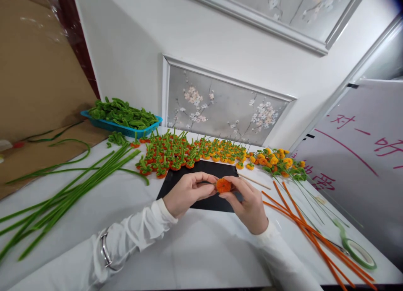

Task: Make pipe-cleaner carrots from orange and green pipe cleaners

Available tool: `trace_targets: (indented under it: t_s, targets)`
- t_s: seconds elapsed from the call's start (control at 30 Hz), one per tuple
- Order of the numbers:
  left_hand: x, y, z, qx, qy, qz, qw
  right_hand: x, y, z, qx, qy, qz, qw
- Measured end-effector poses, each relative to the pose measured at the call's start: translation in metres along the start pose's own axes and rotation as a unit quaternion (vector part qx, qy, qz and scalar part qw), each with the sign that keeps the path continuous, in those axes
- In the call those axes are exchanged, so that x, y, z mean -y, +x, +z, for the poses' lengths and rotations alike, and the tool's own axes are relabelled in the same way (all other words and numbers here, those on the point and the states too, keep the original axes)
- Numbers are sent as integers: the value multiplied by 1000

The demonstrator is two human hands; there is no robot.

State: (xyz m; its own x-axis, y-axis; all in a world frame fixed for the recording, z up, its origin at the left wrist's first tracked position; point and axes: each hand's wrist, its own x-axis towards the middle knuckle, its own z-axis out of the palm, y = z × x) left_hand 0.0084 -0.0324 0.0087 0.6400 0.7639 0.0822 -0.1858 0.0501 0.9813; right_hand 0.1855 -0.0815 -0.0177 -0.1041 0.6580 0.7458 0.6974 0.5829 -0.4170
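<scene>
My right hand (250,203) pinches a round, fuzzy orange chenille-stem flower (223,185) between thumb and fingers. Against the flower's left edge, my left hand (191,190) is closed in a pinch; the exact part between its fingertips is hidden. Both hands are above a black mat (210,203) lying on the white table (201,245). Just behind the mat stand several orange-red flowers with green tops (171,154) and yellow-orange ones (225,150). A thin wooden stick (254,182) lies to the right of my right hand.
Long green chenille stems (72,194) spread over the left side. A blue basket (121,128) of green pieces stands at the back left. On the right are a bunch of finished-looking flowers (277,160), orange chenille stems (310,228) and green tape (359,253). A white wall rises behind.
</scene>
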Motion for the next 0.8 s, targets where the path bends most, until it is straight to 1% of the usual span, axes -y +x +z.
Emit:
trace_targets:
  t_s: [0.07,0.2,0.37,0.6,0.73,0.8]
  targets:
    - [1,0,0,-10,-12,-20,1000,1,0,1,-10,-12,-5,1000]
    - [5,0,-1,5,-16,-17,1000,6,3,1,-20,-22,-19,999]
    - [4,-1,0,-2,-30,-27,999,9,4,1,-15,-1,-13,1000]
    - [5,1,-1,-15,-26,18,999,9,4,4,-6,55,23,998]
    - [7,2,-1,-25,-40,44,998,10,3,5,-1,80,36,996]
    - [7,2,0,-30,-52,47,997,9,3,6,1,87,38,995]
